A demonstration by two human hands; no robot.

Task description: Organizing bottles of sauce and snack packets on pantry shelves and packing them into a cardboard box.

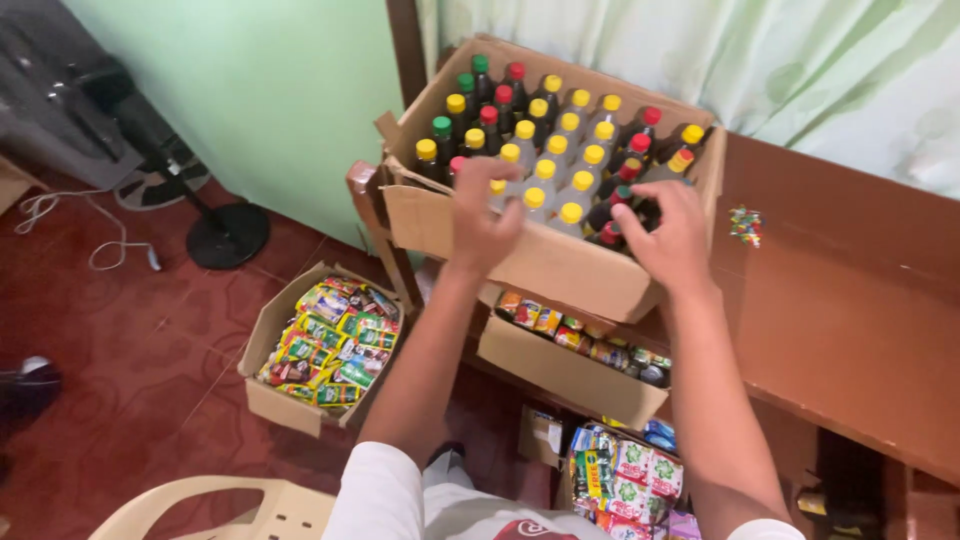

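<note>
— Well, from the left: fan stand on the red floor, then a low box of sachets. Neither touched.

— And the left hand?

— Over the near-left corner of the carton, fingers half curled above the yellow caps. Hard to tell whether closed on a neck or merely hovering.

— Carton where, exactly?

— Raised off the floor, just beside the table, above another box of packets. Packed tight with bottles (yellow, red and green caps, upright in rows).

— Right hand?

— At the near-right corner, fingertips down among the dark, red-capped bottles. Grip hidden; impossible to say whether clasped or loose.

— Handling, then?

— Probably heavy as a whole, and soft at the walls: flaps bent, cardboard creased. Safer held low, from under the bottom, than by the flaps. As for single bottles: likely stiff, smooth, perhaps slippery; breakable if glass (cannot tell from here). Best taken at the neck, just under the cap.
</note>
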